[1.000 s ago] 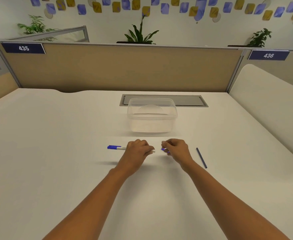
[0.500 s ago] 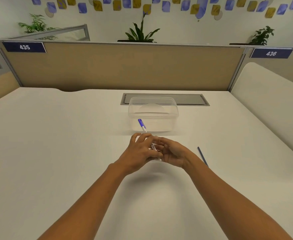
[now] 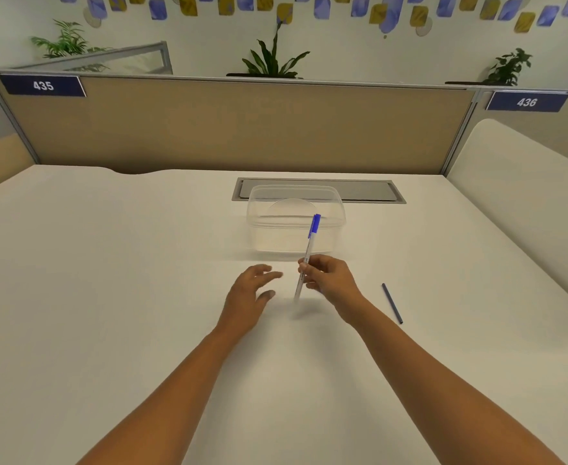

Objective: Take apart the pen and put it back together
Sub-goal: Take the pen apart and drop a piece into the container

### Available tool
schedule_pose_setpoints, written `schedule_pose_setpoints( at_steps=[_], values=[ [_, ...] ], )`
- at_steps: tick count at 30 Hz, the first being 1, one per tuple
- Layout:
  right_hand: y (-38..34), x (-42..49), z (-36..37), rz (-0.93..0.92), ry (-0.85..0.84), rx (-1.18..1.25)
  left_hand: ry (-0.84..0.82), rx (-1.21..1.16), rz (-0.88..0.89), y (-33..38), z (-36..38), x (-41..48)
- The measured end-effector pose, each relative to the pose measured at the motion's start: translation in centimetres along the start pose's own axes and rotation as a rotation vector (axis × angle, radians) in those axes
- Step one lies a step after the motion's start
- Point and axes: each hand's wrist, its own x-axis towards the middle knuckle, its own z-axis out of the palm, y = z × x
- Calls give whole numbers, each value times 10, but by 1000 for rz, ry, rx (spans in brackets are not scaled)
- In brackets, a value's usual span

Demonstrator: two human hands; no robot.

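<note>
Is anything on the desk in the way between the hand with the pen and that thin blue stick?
No. Only bare desk lies between the right hand, holding the pen, and the blue stick.

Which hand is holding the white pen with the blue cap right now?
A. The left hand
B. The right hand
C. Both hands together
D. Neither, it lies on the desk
B. The right hand grips the pen by its barrel, blue cap pointing up and away, while the left hand hangs open beside it, apart from the pen.
</note>
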Motion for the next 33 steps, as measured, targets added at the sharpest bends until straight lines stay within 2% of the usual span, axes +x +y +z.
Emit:
schedule_pose_setpoints(
  at_steps=[4, 8, 12, 18, 23, 29, 33],
  values=[
    [5, -4, 7, -253, 131, -268, 21, 161, -161, -22, 5, -11],
    [14, -12, 11, -450, 146, -447, -54, 259, -195, -33, 10, -19],
    [25, -13, 11, -373, 59, -523, -47, 281, -190, -33, 12, -20],
    [13, -18, 14, -496, 146, -433, -32, 296, -182, -34, 13, -21],
    [21, -17, 13, -354, 14, -538, -37, 303, -166, -35, 12, -22],
    [11, -26, 15, -488, 129, -421, -28, 319, -161, -35, 13, -22],
    [17, -22, 13, -358, -26, -535, -31, 313, -155, -36, 12, -22]
  ],
)
